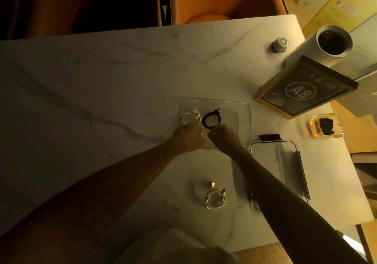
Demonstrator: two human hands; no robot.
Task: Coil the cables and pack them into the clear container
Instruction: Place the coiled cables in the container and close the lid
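Both my hands are fisted over the near edge of the clear container [243, 108], close together. My left hand [188, 137] has its fingers curled, and a bit of white cable [190, 116] shows by its knuckles; I can't tell if it's actually pinching that cable. My right hand [223, 137] is curled too, just this side of the black cable [273, 118]... correction: the black cable [211, 119] sits just past my right hand, and whether the fingers hold anything I can't tell.

Handling guess: cables are light, soft and springy, so coils want to loosen when released. Best hold is across the bundled loops, pinching all strands together, not by the plugs. Jacket is probably a little slick. Container looks like rigid, light plastic and may slide on the smooth tabletop [102, 80].

Looks: the white cable is a small coil in the container, just beyond my left hand. The black cable is a tighter ring with its plug ends sticking up on the far side. A third coil [215, 197], white with a gold-looking USB plug, lies on the tabletop nearer me, between my forearms, not packed yet. A clear lid [285, 161] lies right of my right wrist.
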